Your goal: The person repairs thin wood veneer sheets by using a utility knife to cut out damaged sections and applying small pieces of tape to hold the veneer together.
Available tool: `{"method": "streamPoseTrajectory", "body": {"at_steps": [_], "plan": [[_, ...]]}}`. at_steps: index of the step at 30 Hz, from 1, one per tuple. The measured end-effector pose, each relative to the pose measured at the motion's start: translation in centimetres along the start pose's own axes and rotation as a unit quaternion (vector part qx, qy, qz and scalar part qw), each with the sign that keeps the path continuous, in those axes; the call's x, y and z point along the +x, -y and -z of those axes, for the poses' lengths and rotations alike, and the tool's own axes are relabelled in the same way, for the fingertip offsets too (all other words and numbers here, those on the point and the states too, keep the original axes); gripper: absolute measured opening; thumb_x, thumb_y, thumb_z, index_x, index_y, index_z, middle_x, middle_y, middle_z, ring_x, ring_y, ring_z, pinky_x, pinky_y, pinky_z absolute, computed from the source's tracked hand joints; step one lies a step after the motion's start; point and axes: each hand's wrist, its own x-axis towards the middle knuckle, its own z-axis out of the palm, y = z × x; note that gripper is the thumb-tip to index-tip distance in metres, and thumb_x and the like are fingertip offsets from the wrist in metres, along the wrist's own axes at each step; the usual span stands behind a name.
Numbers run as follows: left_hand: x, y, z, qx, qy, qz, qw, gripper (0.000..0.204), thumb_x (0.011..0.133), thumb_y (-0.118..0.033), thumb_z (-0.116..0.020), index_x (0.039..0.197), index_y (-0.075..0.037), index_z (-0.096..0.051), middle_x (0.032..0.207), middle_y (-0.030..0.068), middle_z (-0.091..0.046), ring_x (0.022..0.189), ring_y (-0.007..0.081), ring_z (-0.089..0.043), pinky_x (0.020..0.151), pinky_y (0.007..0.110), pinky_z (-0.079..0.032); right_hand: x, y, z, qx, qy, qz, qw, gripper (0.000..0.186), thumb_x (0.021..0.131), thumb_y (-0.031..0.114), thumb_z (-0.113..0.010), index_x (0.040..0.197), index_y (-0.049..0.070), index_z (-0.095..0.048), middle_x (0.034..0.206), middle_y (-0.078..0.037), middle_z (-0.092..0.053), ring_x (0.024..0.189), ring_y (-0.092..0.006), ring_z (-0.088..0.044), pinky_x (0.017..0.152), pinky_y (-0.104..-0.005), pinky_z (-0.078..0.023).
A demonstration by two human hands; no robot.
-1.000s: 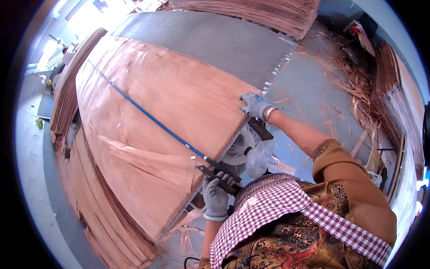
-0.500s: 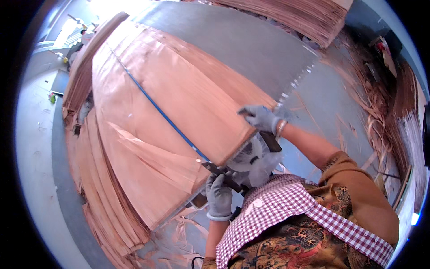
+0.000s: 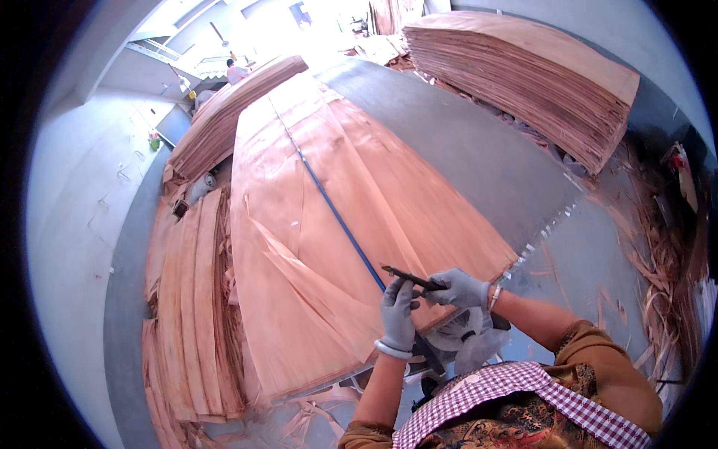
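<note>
A slim dark knife-like tool (image 3: 413, 278) is held over the near edge of a wide reddish-brown veneer sheet (image 3: 336, 254). My right hand (image 3: 461, 289), in a grey glove, grips its thicker end. My left hand (image 3: 399, 318), also gloved, closes its fingers around the middle of the tool from below. A long blue strip (image 3: 340, 217) runs lengthwise down the veneer, its near end beside my left fingers. Left of the strip, a torn, folded flap of veneer (image 3: 295, 273) lies on the sheet. Below my hands is a dark bar (image 3: 429, 355), partly hidden.
Stacks of veneer stand at the far right (image 3: 523, 78) and far left (image 3: 232, 108). Long veneer strips (image 3: 187, 299) are piled along the left side. A grey surface (image 3: 449, 127) borders the sheet on the right. Scraps (image 3: 647, 254) litter the right floor. A distant person (image 3: 236, 72) is at the back.
My right hand has left the veneer's near right edge and now grips the dark tool. My left hand has lifted the tool higher. The view has swung, showing more of the far room.
</note>
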Motion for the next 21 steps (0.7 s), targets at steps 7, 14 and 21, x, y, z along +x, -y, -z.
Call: {"method": "streamPoseTrajectory", "body": {"at_steps": [7, 14, 21], "plan": [[3.9, -0.1, 1.7, 0.05, 0.022, 0.115, 0.992, 0.02, 0.087, -0.026, -0.064, 0.084, -0.01, -0.052, 0.068, -0.0025, -0.05, 0.057, 0.0074, -0.048, 0.046, 0.023, -0.037, 1.2, 1.4, -1.3, -0.087, 0.0, 0.188, 0.978, 0.02, 0.086, 0.021, -0.064, 0.099, 0.006, -0.064, 0.079, -0.007, -0.062, 0.069, -0.0139, -0.057, 0.064, -0.0309, -0.045], [5.2, -1.1, 10.6, 0.152, -0.007, 0.059, 0.987, 0.01, 0.082, -0.011, -0.065, 0.086, -0.004, -0.059, 0.08, 0.0031, -0.06, 0.068, 0.0097, -0.056, 0.057, 0.025, -0.044, -0.8, -1.2, -6.6, 0.146, 0.039, 0.074, 0.986, 0.013, 0.087, 0.012, -0.06, 0.097, 0.004, -0.06, 0.083, -0.007, -0.058, 0.074, -0.0165, -0.054, 0.071, -0.03, -0.045], [2.4, -3.4, 21.8, 0.123, -0.085, 0.024, 0.988, 0.017, 0.083, -0.007, -0.063, 0.098, -0.001, -0.061, 0.087, 0.0036, -0.064, 0.073, 0.0117, -0.059, 0.065, 0.026, -0.049, -4.1, -7.8, -11.3, 0.084, 0.072, -0.075, 0.991, 0.022, 0.086, 0.026, -0.061, 0.093, 0.005, -0.058, 0.077, 0.001, -0.054, 0.065, -0.0106, -0.05, 0.057, -0.0267, -0.042]]}}
